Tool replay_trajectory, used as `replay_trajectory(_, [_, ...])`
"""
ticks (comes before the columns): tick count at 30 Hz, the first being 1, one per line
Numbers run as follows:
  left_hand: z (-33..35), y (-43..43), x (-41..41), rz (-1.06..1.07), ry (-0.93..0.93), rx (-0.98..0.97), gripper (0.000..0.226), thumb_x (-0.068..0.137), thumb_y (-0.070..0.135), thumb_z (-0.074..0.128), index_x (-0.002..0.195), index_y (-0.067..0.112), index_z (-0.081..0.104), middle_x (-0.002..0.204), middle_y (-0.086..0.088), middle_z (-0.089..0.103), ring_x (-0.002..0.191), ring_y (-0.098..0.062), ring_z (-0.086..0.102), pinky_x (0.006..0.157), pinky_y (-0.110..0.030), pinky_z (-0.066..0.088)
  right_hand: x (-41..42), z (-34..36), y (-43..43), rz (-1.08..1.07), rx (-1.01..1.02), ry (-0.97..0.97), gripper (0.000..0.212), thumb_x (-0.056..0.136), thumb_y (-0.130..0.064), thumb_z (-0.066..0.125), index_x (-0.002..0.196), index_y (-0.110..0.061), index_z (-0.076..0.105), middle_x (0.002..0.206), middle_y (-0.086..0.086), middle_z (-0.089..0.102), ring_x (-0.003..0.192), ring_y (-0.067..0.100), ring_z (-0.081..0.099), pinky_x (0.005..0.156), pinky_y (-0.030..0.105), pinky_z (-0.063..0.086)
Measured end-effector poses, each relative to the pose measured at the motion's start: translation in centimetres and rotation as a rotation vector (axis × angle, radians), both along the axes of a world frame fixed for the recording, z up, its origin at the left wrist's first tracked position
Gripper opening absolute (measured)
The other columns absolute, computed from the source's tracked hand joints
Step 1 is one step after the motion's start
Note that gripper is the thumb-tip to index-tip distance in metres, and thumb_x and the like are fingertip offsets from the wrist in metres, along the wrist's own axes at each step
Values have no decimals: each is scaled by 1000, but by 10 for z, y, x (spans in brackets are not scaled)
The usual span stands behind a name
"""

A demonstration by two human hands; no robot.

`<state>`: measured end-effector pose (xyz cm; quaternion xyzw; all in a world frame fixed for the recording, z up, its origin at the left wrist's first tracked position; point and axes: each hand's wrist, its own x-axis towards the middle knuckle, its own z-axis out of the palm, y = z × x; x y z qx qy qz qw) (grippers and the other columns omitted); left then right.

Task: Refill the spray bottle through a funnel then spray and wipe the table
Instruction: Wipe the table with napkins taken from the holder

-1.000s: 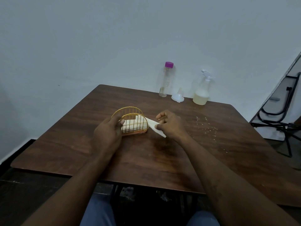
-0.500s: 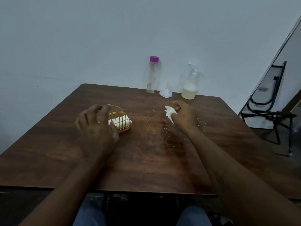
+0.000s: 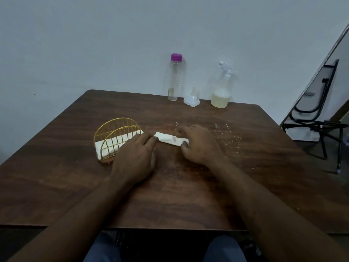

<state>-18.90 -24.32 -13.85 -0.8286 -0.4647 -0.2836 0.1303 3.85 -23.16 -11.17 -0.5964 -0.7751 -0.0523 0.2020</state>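
Both forearms reach forward over the near edge of the brown table (image 3: 188,201), and the hands meet a little past its middle. The left hand (image 3: 135,156) lies palm down, its fingers (image 3: 150,141) nearly straight and held close together, with the tips resting on the left end of a folded white tissue (image 3: 168,138). Its thumb is hidden beneath the hand, so a pinch from below cannot be ruled out. The right hand (image 3: 198,146) is also palm down and arched. It grips the right end of the tissue, the thumb curled in against the near edge and the other fingers bent over the far edge. The tissue lies as a narrow strip between the two hands, flat on the wood or just above it (the view does not settle which).

Just left of the left hand stands a gold wire holder (image 3: 116,129) with more white tissues (image 3: 120,142) tucked inside. Pale specks or droplets (image 3: 231,138) are scattered on the table to the right of the right hand.

Along the far edge, against the wall (image 3: 94,44), stand a clear bottle (image 3: 174,80) with a purple cap, a white funnel (image 3: 191,99) resting mouth down, and the spray bottle (image 3: 221,91), upright and partly filled with pale liquid. All three are well apart from the hands. A black-framed chair (image 3: 317,118) stands off the table's right side.
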Motion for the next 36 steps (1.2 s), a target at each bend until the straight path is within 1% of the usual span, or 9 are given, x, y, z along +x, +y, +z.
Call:
replay_trajectory(3, [1, 5, 1, 24, -14, -14, 32, 86, 15, 68, 118, 10, 70, 113, -6, 70, 93, -28, 65, 66, -37, 53, -16, -2, -1, 74, 30, -19, 41, 90, -28, 68, 129, -16, 70, 123, 4, 74, 112, 31, 66, 92, 45, 52])
replay_trajectory(6, [-2, 10, 2, 64, 23, -44, 40, 87, 18, 65, 126, 9, 68, 116, -8, 70, 97, -29, 65, 73, -39, 53, -35, -6, 0, 49, -130, -19, 45, 102, -42, 57, 140, -17, 62, 137, 5, 67, 123, 31, 62, 97, 42, 49])
replay_trajectory(8, [-2, 13, -2, 98, 33, -92, 44, 88, 21, 61, 130, 11, 66, 116, -8, 70, 99, -29, 63, 75, -40, 55, -45, -12, 1, 17, -266, -49, 54, 108, -48, 44, 149, -14, 51, 154, 8, 54, 139, 31, 51, 110, 42, 40])
replay_trajectory(11, [0, 20, -11, 148, 34, -115, 38, 86, 21, 64, 123, 11, 68, 109, -9, 71, 95, -28, 64, 68, -38, 52, -58, -18, -2, 21, -347, -78, 67, 111, -52, 31, 161, -9, 34, 172, 12, 29, 160, 28, 20, 128, 44, 18])
replay_trajectory(16, [-3, 36, -30, 240, 33, -112, 23, 86, 23, 64, 105, 12, 71, 101, -7, 70, 88, -27, 64, 59, -33, 45, -81, -23, -3, 28, -358, -35, 73, 110, -57, 26, 163, -7, 28, 175, 12, 18, 163, 26, 7, 130, 40, 7])
replay_trajectory(22, [0, 65, -31, 157, -16, -143, 39, 88, 26, 48, 118, 10, 69, 109, -10, 70, 98, -31, 63, 70, -39, 49, -93, -26, 33, 48, -437, 15, 70, 111, -53, 24, 167, -11, 16, 177, 10, 8, 164, 22, -1, 130, 39, 1])
replay_trajectory(27, [-6, 83, -28, 154, -146, -181, 33, 99, 21, 50, 126, 13, 67, 116, -8, 68, 104, -28, 59, 84, -39, 45, -91, -20, 93, -40, -470, 19, 69, 112, -52, 22, 168, -11, 15, 177, 8, 6, 164, 24, -2, 131, 42, 1])
replay_trajectory(33, [-8, 86, -29, 123, -207, -192, 32, 101, 20, 49, 128, 15, 64, 120, -8, 68, 105, -26, 61, 83, -38, 45, -100, -19, 128, -44, -522, 2, 70, 111, -55, 17, 168, -14, 17, 177, 7, 3, 163, 29, -4, 131, 48, 2])
replay_trajectory(36, [-7, 88, -22, 125, -215, -217, 35, 104, 29, 45, 132, 17, 62, 124, -7, 67, 108, -25, 62, 85, -38, 47, -82, -20, 128, -25, -537, -55, 70, 110, -58, 15, 168, -20, 19, 177, 7, 2, 163, 29, -4, 130, 49, 3])
